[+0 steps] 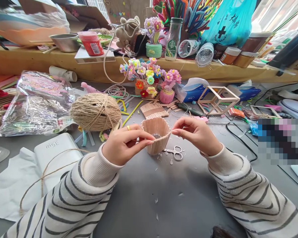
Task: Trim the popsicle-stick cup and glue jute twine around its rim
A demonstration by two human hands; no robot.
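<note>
A small cup made of wooden craft sticks point(157, 149) stands upright on the grey table, its mouth facing up. A thin strand of twine point(162, 139) seems to run along its front rim. My left hand point(127, 143), with a ring on one finger, is closed in a pinch at the front left of that rim. At the right end of the strand, my right hand point(195, 134) pinches with thumb and forefinger beside the rim. Small scissors point(176, 153) lie just right of the cup's base. Fingertips partly cover what each hand grips.
A big ball of jute twine point(95, 112) sits left of the cup. Loose twine crosses a white power bank point(57, 155). Behind lie craft sticks point(154, 110), fuzzy flowers point(146, 74) and a wooden stick frame point(218, 99). A black cable point(243, 132) curves at right.
</note>
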